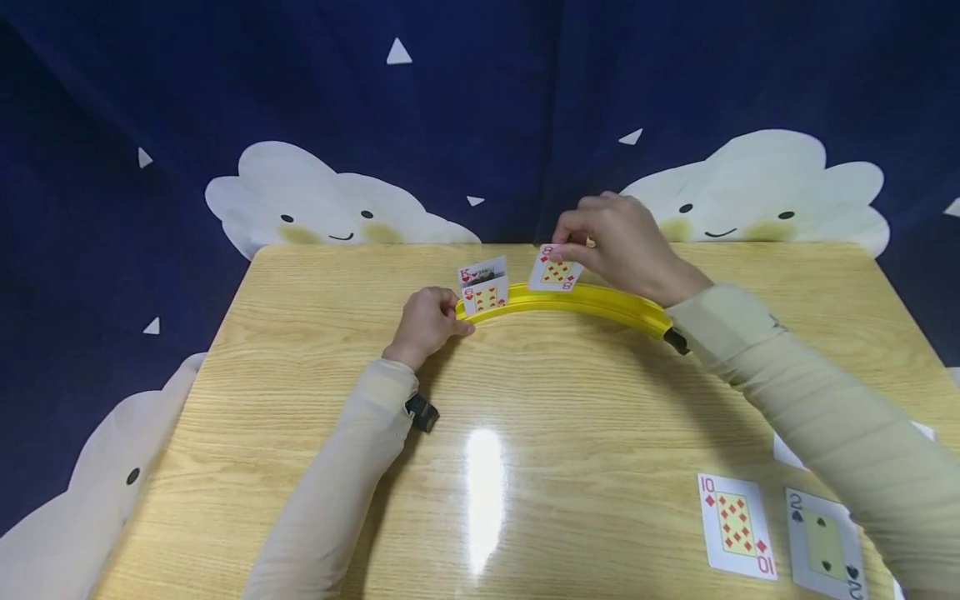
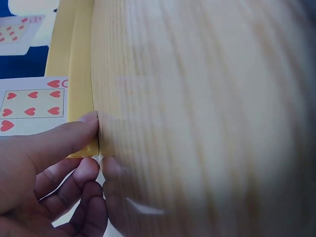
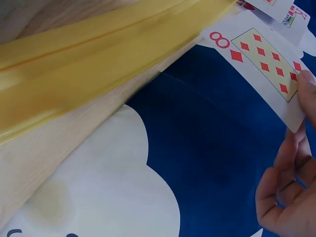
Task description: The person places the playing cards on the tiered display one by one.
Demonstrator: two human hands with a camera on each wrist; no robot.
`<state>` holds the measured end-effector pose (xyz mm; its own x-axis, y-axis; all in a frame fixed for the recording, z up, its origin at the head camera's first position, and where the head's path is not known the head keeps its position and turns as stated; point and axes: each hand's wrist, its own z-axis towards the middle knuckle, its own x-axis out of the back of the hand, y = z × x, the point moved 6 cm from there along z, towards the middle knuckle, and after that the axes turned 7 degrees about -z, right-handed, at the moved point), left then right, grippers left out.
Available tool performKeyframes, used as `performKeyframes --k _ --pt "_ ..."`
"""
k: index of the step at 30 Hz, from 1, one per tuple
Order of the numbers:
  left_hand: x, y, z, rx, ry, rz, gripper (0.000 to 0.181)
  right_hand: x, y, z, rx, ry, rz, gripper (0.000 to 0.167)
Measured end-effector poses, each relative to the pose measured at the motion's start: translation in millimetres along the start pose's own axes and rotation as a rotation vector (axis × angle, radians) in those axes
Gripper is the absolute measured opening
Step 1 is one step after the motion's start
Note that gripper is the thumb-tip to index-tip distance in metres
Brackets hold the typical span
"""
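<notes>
yellow curved rail (image 1: 600, 302) on tabletop (image 1: 562, 467), centre of head view; left hand (image 1: 426, 325) with fingers (image 2: 89, 169) clamped on rail's left end; right hand (image 1: 622, 242) pinches eight of diamonds (image 1: 553, 273) over rail, just right of standing king (image 1: 467, 272) and six of hearts (image 1: 486, 297); whether eight is seated, cannot tell; step in hand seems slotting eight; next move probably calls for pressing lower edge squarely into rail, left hand steadying
</notes>
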<state>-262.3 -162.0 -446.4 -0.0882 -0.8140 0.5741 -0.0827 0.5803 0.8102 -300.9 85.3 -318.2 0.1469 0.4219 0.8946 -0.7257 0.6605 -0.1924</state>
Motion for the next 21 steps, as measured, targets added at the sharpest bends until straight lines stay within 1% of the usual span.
performKeyframes --k 5,14,21 --pt "-0.8 -0.3 -0.2 0.007 -0.002 0.001 0.027 -6.2 -1.5 7.4 0.003 0.001 -0.027 0.015" --pt "-2.8 1.0 -0.3 0.006 -0.011 0.01 0.027 -17.0 -6.7 16.8 -0.007 -0.064 -0.068 0.013" --pt "-0.3 1.2 -0.9 0.002 -0.001 0.024 0.027 -23.4 -11.0 22.4 0.004 -0.085 -0.078 0.014"
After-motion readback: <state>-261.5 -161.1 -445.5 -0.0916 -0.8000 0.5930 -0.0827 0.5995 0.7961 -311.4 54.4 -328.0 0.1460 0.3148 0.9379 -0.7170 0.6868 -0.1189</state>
